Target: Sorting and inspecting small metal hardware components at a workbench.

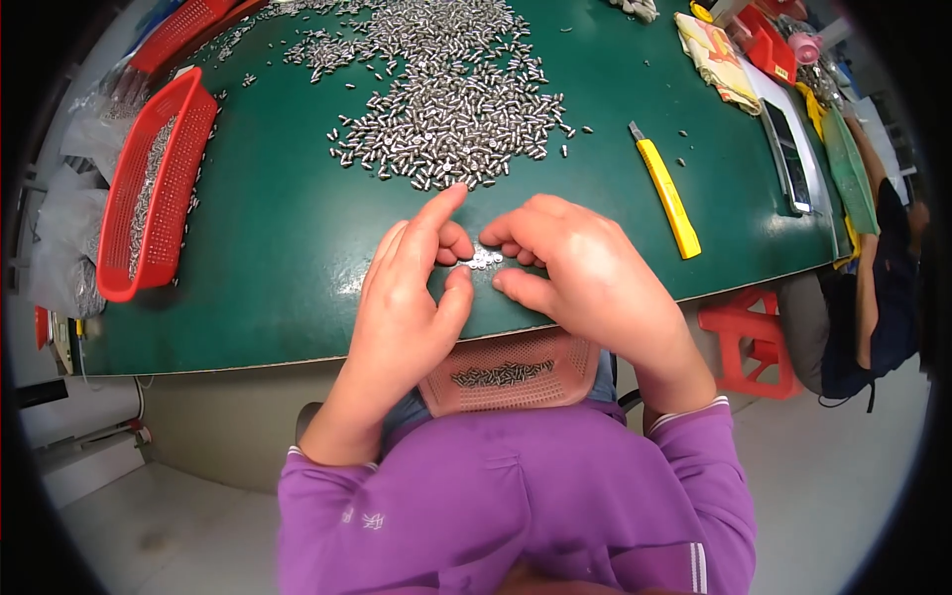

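A: Finding which containers, and seeing what inside?

B: Seeing a long red basket [183,178] at the left of the green table [268,238], carrying a layer of small metal pieces [150,198]. Seeing also a pink basket [496,401] just below the table's near edge, carrying a low heap [503,374] of similar pieces. Spotting a second red basket [183,35] at the far left, but not making out its contents.

A: And counting up?

B: Counting three baskets, one yellow knife [666,198] on the right of the table, blade pointing far, and one red stool [729,327] beyond the near right edge. Losing count in the wide far pile [446,109] of loose pieces. Noticing just a few in the cluster of shiny pieces [484,259], lying on the table between left hand [407,288] and right hand [595,263].

A: Posing the fingers how?

B: On the left, stretching the index finger toward the far pile, holding the thumb apart, curling the others. On the right, parting thumb and index finger, curling the rest inward; not managing to tell about contact beneath the curled fingers.
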`<state>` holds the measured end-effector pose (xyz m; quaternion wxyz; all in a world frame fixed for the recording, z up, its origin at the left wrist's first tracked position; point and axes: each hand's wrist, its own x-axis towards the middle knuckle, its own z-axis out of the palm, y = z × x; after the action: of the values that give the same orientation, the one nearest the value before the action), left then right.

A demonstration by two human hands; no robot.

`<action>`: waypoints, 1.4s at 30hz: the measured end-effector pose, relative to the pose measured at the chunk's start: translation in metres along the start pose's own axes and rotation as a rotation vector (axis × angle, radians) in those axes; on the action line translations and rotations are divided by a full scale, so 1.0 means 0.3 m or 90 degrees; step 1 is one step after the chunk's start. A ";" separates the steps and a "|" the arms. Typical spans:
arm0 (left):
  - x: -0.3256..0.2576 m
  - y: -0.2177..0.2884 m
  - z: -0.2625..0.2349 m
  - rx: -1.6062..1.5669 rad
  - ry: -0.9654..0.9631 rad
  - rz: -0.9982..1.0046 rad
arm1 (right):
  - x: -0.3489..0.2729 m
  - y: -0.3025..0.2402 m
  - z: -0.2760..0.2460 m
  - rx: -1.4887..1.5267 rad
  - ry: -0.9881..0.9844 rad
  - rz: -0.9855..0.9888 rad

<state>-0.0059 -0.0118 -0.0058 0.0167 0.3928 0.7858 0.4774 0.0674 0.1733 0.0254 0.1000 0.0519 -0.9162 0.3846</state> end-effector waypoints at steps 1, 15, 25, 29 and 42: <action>0.002 0.002 -0.001 -0.005 -0.002 -0.001 | -0.001 -0.005 0.001 -0.011 0.010 -0.007; -0.047 0.043 -0.030 0.029 -0.120 0.093 | -0.113 0.000 0.006 -0.004 -0.030 -0.118; -0.021 0.063 -0.071 0.039 -0.009 -0.004 | -0.070 0.026 -0.078 -0.032 0.025 -0.076; 0.044 0.017 -0.053 0.158 0.038 -0.047 | 0.016 0.053 -0.081 -0.139 0.102 -0.035; 0.048 0.001 0.016 0.063 0.010 -0.008 | 0.048 0.051 0.016 -0.064 0.055 -0.072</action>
<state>-0.0139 0.0010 -0.0032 -0.0058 0.3847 0.8108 0.4412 0.0502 0.1803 0.0149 0.1631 0.0818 -0.9250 0.3334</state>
